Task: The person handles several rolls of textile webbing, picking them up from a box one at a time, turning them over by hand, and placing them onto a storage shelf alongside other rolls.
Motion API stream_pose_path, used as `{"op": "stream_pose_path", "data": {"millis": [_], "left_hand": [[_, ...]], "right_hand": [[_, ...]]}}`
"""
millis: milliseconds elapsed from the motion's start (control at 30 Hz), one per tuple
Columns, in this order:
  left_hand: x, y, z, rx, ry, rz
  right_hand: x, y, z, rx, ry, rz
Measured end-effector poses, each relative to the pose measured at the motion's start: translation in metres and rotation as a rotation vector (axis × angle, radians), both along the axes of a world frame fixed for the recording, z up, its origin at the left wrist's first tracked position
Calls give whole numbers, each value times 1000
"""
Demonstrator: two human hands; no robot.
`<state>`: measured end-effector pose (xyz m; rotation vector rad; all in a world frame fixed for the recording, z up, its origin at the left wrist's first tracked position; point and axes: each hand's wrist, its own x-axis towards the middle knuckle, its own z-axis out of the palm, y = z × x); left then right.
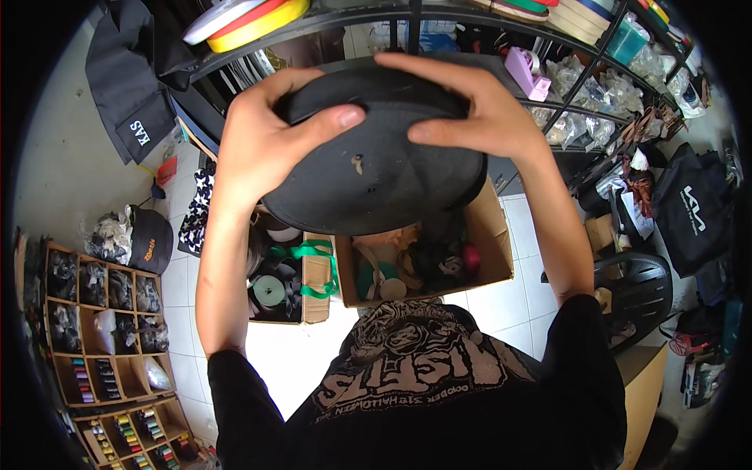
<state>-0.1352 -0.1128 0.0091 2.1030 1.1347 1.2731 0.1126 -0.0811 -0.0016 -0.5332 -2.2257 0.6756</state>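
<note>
Two hands of mine grip one wide black disc (415, 176), held up in the air above a pair of cardboard boxes. My left hand (266, 129) is curled around its upper left rim, the thumb lying flat on its dark face; my right hand (489, 110) spans the upper right rim, thumb also on the face, forefinger stretched along the top edge.

Below, the left box (316, 313) has a pale green roll (269, 290) near its front edge, and a bright green ribbon (312, 251) hangs over its right edge. Inside the right box (492, 227), a darker green roll (366, 283) sits by the front left corner and a pink item (471, 258) against the right side.

Beyond the disc stands a black shelf (360, 16), a yellow roll (262, 27) toward its left end and a purple tape dispenser (527, 76) farther right. Off to my left, a wooden rack (131, 376) carries thread spools (127, 431) along its lower edge; a black chair (666, 282) is on my right.
</note>
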Motion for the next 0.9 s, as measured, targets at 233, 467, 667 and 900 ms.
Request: {"op": "stream_pose_path", "data": {"millis": [233,467,667,900], "left_hand": [[-53,-1,12,159,-442,188],[-46,2,29,209,-929,192],[-47,8,37,267,-1101,78],[-61,5,36,331,-1130,95]], "right_hand": [[3,2,-51,-50,304,-66],[-50,16,-26,213,732,-291],[-50,26,-13,415,675,-450],[-18,20,-12,115,594,-247]]}}
